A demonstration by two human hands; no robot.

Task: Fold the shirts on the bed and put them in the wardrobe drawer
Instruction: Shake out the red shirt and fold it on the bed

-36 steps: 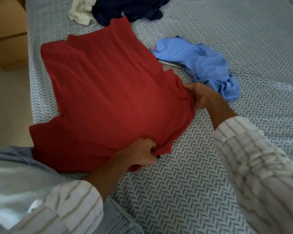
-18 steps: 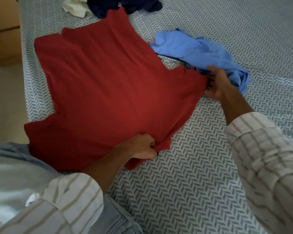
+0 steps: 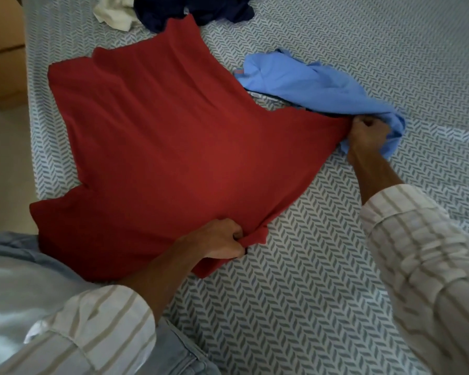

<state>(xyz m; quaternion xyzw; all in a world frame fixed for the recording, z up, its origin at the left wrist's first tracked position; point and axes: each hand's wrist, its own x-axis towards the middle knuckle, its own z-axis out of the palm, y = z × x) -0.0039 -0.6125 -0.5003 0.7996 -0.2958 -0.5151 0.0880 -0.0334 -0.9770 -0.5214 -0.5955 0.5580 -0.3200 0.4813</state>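
Left hand [image 3: 222, 240]: we see its fingers curled, pinching the near edge of the red shirt [image 3: 173, 147] close to its lower corner.
Right hand [image 3: 367, 135]: we see it clenched on the far right corner of the red shirt, pulling the edge taut; it lies against the blue shirt [image 3: 309, 85].
Red shirt: spread flat on the bed [image 3: 336, 266], stretched between our 2 hands, 1 sleeve reaching toward the bed's left edge.
Blue shirt: crumpled, just beyond the red shirt's right corner, touching it.
Other clothes: a dark navy garment [image 3: 195, 9] and a cream garment [image 3: 114, 12] bunched at the far end of the bed, the navy one touching the red shirt's far tip.
Sleeves: striped, rolled up on both forearms.
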